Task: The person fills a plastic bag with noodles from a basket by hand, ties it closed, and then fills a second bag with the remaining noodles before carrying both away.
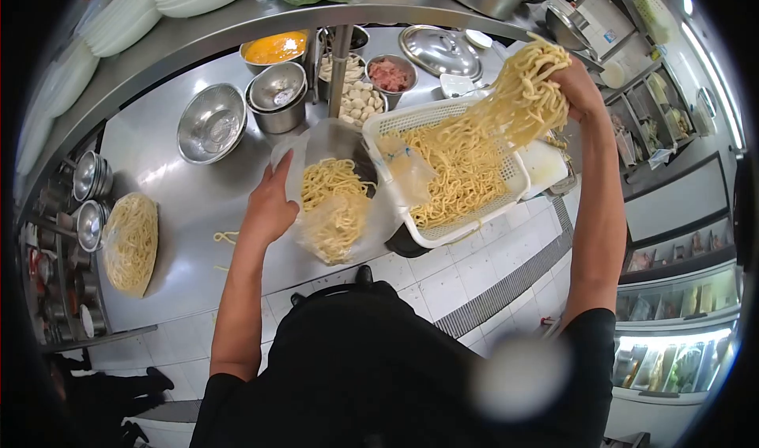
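My left hand (270,203) grips the rim of a clear plastic bag (336,203) that rests on the steel counter (198,195) and holds a heap of yellow noodles. My right hand (575,84) is raised high, shut on a thick bunch of noodles (518,92) that trails down into a white slotted basket (395,124). The basket sits at the counter's edge beside the bag and is filled with more noodles.
A filled bag of noodles (130,242) lies at the counter's left. Steel bowls (212,122), a bowl of orange sauce (275,48), fish balls (360,100), minced meat (389,74) and a pot lid (439,50) stand behind. White plates (126,13) stack on the shelf above.
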{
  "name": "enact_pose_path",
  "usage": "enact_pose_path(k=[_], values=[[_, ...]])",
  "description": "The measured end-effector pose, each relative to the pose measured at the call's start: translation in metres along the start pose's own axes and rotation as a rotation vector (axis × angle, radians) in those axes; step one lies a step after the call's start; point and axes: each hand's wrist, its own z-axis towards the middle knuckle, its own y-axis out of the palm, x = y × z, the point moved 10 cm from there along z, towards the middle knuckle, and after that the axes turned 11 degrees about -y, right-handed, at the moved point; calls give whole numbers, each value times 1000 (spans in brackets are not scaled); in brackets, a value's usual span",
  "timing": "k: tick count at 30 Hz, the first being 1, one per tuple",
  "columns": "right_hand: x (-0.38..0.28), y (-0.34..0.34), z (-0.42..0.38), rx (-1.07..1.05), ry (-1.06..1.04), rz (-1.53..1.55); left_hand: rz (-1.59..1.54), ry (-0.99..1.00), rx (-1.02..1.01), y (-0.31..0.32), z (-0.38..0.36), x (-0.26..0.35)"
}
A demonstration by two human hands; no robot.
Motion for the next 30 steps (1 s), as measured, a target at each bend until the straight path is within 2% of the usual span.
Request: enact_pose_path(k=[1, 2, 4, 7, 10, 12, 15, 17, 20, 24, 26, 27, 28, 29, 30], values=[[-8, -6, 0, 9, 54, -52, -2, 7, 0, -1, 0, 4], [-22, -16, 4, 62, 20, 5, 9, -21, -7, -1, 1, 3], [-50, -34, 17, 15, -11, 49, 20, -46, -15, -1, 1, 2], [-115, -67, 32, 55, -94, -78, -13, 10, -16, -2, 1, 11], [-190, -91, 36, 294, -250, -40, 7, -14, -14, -1, 5, 13], [-216, -128, 66, 14, -426, -22, -20, 2, -62, 2, 8, 14], [-287, -95, 40, 115, -605, 57, -31, 12, -85, -1, 7, 19], [-306, -65, 27, 138, -675, 103, -50, -7, -91, -3, 7, 17], [-298, -9, 13, 135, -692, 169, -96, -17, -100, -7, 8, 11], [-240, 98, -2, 70, -595, 266, -118, -55, -113, -13, 6, 1], [-151, 121, 50, -138, -435, 151, -166, -90, -146, -24, -1, 6], [-159, 170, 24, -187, -527, -116, -219, -116, -189, -25, -5, 7], [-151, 206, 10, -213, -570, 28, -217, -120, -175, -29, -5, 7], [-132, 236, -2, -186, -510, -1, -244, -163, -159, -33, -7, 1], [-107, 267, -9, -212, -423, -177, -275, -207, -136, -38, -8, -5]])
